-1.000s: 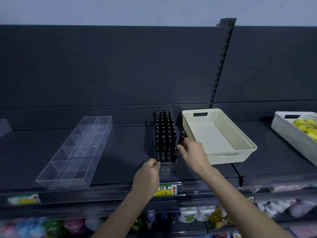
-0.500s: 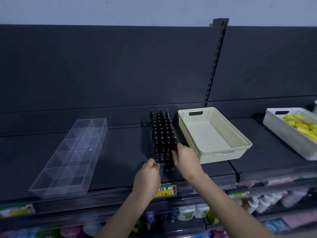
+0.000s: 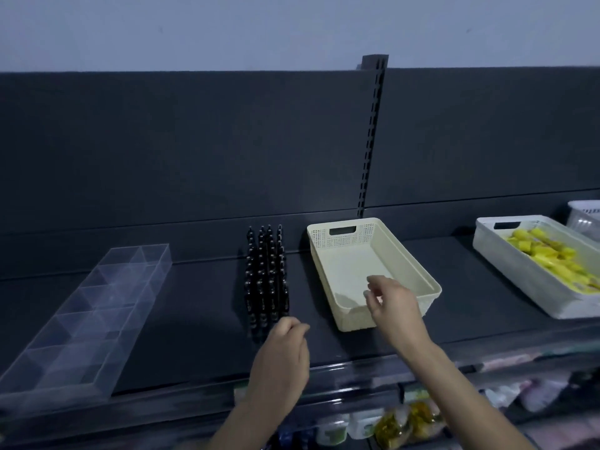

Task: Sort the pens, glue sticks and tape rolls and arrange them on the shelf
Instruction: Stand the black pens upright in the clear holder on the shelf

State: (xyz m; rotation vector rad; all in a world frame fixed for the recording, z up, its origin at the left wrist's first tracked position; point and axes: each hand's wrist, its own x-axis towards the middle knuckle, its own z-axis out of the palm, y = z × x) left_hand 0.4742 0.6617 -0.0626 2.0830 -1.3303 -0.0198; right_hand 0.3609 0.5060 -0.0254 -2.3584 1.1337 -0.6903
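Observation:
Several black pens (image 3: 265, 277) stand upright in a tight block in a clear holder on the dark shelf (image 3: 201, 319). My left hand (image 3: 281, 358) rests at the front of that block, fingers curled, touching or nearly touching the holder's near edge. My right hand (image 3: 391, 306) hovers over the near corner of an empty cream basket (image 3: 418, 271) just right of the pens, fingers apart and holding nothing. A white bin (image 3: 506, 264) at the far right holds yellow items (image 3: 552, 254).
A clear divided organiser (image 3: 84, 319) lies on the shelf at the left. A slotted upright (image 3: 371, 134) splits the back panel. Part of another white basket (image 3: 584, 216) shows at the far right. Lower shelves hold packaged goods (image 3: 399, 427).
My right hand has let go of the pen it was setting into the block and moved right, over the cream basket. My left hand stays at the holder. The view has shifted right.

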